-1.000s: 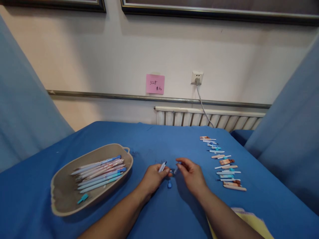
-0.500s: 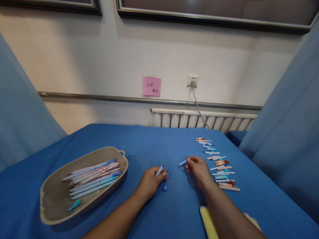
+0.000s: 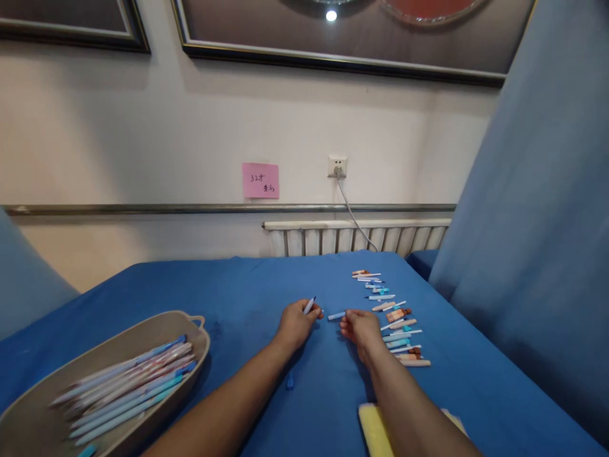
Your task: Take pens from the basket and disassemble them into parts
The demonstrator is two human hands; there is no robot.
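My left hand (image 3: 292, 329) is closed around a pale pen barrel (image 3: 309, 305), whose dark tip points up and away. A small light tip pokes out beside its fingers; I cannot make out what it belongs to. My right hand (image 3: 360, 330) pinches a short light-blue pen part (image 3: 336, 315) that points left towards the left hand, with a small gap between them. Below the left hand, a small dark-blue plastic piece (image 3: 290, 381) lies on the blue cloth. Just beyond my right hand, several pen parts (image 3: 398, 343) in white, blue, peach and brown lie in a column.
A beige tray (image 3: 202, 346) at the left holds several whole pens (image 3: 133, 387) and a teal piece (image 3: 88, 450). Under my right forearm lies a yellow item (image 3: 375, 431). Blue curtains (image 3: 518, 190) hang at both sides, and a radiator (image 3: 328, 240) stands behind the table.
The view has swung right and tilted up. My hands have come closer together, and the left one has moved away from the dark-blue piece. Both keep hold of their pen parts.
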